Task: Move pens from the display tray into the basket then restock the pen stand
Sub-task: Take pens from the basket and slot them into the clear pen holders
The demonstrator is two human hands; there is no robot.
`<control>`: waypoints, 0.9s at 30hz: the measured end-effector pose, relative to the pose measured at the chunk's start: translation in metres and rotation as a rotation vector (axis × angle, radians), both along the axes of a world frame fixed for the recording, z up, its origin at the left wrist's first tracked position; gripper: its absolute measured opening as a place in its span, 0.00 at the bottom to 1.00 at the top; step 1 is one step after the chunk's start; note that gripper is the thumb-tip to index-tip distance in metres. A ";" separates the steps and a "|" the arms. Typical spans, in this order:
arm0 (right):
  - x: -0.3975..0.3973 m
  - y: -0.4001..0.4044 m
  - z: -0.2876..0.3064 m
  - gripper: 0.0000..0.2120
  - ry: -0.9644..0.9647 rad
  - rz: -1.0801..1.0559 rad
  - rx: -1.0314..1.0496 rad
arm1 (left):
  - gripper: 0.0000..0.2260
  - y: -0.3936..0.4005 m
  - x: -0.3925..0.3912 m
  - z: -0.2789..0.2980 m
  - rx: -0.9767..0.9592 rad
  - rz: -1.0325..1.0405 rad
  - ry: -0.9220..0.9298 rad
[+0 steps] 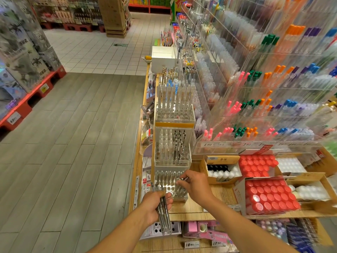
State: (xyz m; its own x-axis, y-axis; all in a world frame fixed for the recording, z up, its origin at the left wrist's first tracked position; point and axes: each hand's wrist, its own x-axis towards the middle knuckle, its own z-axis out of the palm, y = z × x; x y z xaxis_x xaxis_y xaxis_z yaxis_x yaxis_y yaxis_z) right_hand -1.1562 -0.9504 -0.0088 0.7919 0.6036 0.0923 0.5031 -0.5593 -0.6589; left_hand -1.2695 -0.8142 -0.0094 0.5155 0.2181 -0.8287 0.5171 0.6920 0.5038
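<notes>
On a wooden shelf top beside a grey plank aisle floor, the clear pen stand stands — just before it the left hand grips a bundle of pens, while the right hand pinches one pen over its holes.

I am working with both forearms bare, my left hand and right hand wearing no gloves, rings, or watch.

Left hand curled in a full grip, forearm extended; right hand reaching forward, fingertips pinched.
</notes>
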 end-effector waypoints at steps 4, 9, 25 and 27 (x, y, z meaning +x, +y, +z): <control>0.001 0.001 -0.001 0.08 -0.008 0.067 -0.135 | 0.08 -0.001 0.001 0.002 0.001 -0.010 -0.003; -0.004 0.009 -0.006 0.11 -0.084 0.125 -0.323 | 0.08 0.001 0.002 0.002 0.006 -0.017 -0.011; 0.000 0.018 0.019 0.10 0.754 -0.008 0.020 | 0.22 -0.002 0.007 0.014 -0.032 -0.018 -0.182; 0.000 0.011 0.023 0.09 0.856 0.016 0.086 | 0.24 -0.001 0.008 0.016 -0.042 -0.014 -0.200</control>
